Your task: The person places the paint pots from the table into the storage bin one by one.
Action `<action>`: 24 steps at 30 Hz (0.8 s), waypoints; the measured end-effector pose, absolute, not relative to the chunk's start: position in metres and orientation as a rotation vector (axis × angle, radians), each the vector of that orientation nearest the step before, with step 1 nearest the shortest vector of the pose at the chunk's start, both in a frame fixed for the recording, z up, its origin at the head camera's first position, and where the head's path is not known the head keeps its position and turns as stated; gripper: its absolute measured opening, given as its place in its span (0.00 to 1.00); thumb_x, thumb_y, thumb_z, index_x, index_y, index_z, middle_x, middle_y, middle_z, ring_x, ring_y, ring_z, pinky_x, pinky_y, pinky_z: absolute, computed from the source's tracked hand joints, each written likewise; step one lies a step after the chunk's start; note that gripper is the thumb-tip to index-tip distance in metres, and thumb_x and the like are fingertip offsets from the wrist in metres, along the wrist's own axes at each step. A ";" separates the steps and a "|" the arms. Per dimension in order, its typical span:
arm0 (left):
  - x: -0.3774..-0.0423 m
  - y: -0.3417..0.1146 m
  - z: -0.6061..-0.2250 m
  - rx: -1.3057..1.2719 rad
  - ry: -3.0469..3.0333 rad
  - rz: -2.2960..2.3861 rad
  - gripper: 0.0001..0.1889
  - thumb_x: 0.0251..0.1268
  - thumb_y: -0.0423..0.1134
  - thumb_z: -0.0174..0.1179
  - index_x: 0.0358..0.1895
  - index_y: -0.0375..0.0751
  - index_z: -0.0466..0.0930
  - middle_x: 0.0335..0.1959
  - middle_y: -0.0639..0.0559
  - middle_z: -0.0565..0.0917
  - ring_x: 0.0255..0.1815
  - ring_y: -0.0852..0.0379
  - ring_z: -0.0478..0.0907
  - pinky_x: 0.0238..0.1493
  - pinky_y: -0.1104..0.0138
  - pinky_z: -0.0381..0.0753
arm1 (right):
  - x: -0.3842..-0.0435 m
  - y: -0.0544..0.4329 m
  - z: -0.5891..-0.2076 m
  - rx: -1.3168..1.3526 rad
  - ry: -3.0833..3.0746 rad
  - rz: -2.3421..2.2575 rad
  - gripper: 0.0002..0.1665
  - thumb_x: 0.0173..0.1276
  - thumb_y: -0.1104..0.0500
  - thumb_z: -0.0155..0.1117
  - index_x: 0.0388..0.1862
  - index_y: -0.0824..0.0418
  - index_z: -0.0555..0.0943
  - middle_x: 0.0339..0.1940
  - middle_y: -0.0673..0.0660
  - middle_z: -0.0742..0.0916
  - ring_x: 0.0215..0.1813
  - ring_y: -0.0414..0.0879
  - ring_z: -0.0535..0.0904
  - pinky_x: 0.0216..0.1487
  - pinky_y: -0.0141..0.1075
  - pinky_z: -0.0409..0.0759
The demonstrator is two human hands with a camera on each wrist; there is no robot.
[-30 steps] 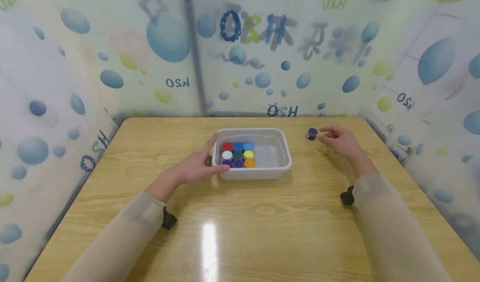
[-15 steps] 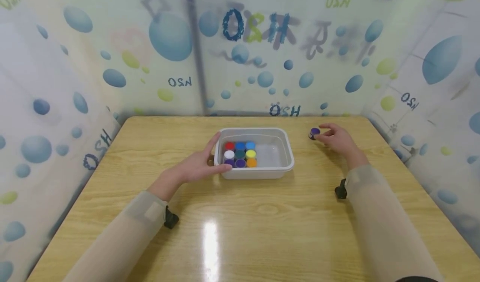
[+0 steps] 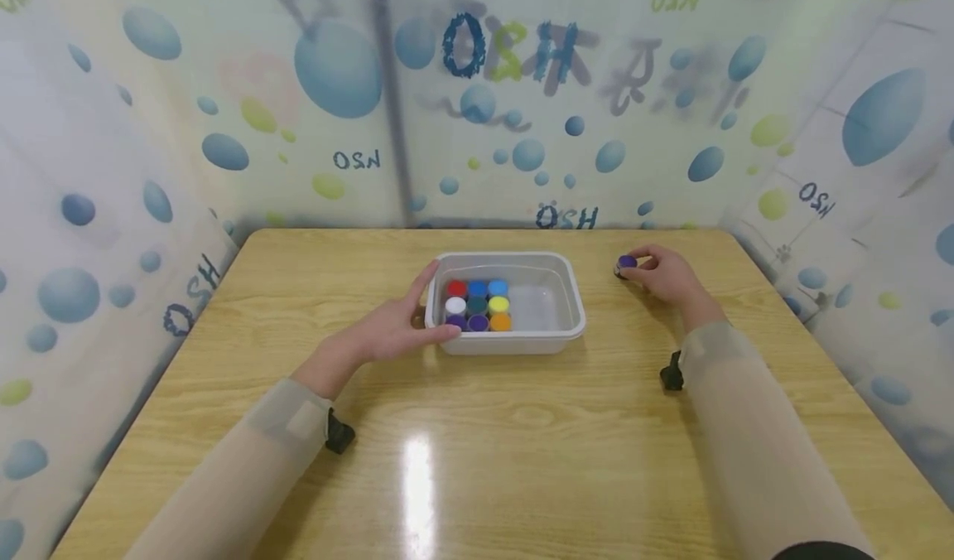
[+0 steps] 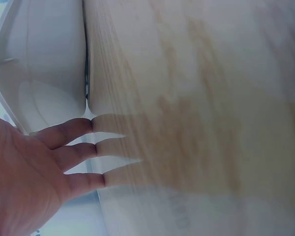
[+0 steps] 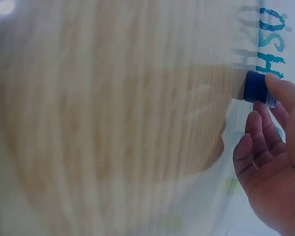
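My left hand [image 3: 383, 330] spans the left end of a white plastic tub [image 3: 514, 345]. Its thumb lies over the near rim and the index finger reaches along the far left corner. In the left wrist view the other fingers [image 4: 71, 156] are straight, tips on the table. Farther right, my right hand [image 3: 666, 277] pinches a small purple-lidded paint pot [image 3: 627, 262] between thumb and index finger. In the right wrist view that pot [image 5: 256, 87] looks dark blue and seems to stand on the table; the other fingers [image 5: 255, 128] are loosely bent beside it.
In the tub's left part, several paint pots stand in rows: red [image 3: 456, 288], white [image 3: 455, 306], yellow [image 3: 498, 304], orange [image 3: 501, 322], plus blues, dark green and purples. A patterned curtain [image 3: 477, 154] rises behind the wooden table [image 3: 522, 436].
My right hand has moved left to the lone paint pot, and its thumb and finger have closed on it. The left hand stays at the tub.
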State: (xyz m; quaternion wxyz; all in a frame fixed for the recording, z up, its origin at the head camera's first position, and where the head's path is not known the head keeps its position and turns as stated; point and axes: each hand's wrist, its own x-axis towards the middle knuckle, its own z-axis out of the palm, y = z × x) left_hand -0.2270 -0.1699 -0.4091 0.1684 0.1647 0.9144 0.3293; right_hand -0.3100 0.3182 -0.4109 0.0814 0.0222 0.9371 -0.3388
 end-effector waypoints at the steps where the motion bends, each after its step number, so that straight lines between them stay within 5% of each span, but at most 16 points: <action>1: -0.227 -0.169 -0.409 0.470 2.600 0.936 0.64 0.64 0.82 0.62 0.89 0.78 0.22 0.82 0.33 0.73 0.74 0.35 0.80 0.76 0.39 0.77 | -0.309 0.319 -0.411 0.061 2.803 -1.009 0.35 0.84 0.44 0.66 0.78 0.62 0.73 0.61 0.68 0.83 0.48 0.55 0.82 0.48 0.38 0.80; 8: -0.226 -0.165 -0.412 0.477 2.593 0.943 0.64 0.65 0.82 0.62 0.89 0.77 0.22 0.81 0.33 0.74 0.73 0.36 0.80 0.76 0.39 0.78 | -0.298 0.326 -0.410 0.004 2.798 -1.016 0.34 0.81 0.47 0.69 0.75 0.64 0.74 0.59 0.69 0.83 0.47 0.54 0.83 0.45 0.36 0.82; 17: -0.226 -0.166 -0.413 0.485 2.591 0.927 0.64 0.66 0.81 0.61 0.90 0.74 0.22 0.83 0.31 0.71 0.78 0.32 0.76 0.78 0.36 0.73 | -0.280 0.318 -0.396 -0.120 2.898 -0.981 0.37 0.79 0.39 0.71 0.75 0.61 0.78 0.59 0.67 0.86 0.58 0.59 0.82 0.49 0.40 0.80; 24: -0.227 -0.170 -0.412 0.495 2.627 0.906 0.64 0.66 0.82 0.59 0.90 0.72 0.21 0.82 0.29 0.72 0.73 0.33 0.79 0.76 0.36 0.76 | -0.266 0.298 -0.382 -0.207 2.950 -1.042 0.33 0.79 0.41 0.72 0.72 0.59 0.80 0.54 0.63 0.87 0.52 0.55 0.82 0.46 0.38 0.82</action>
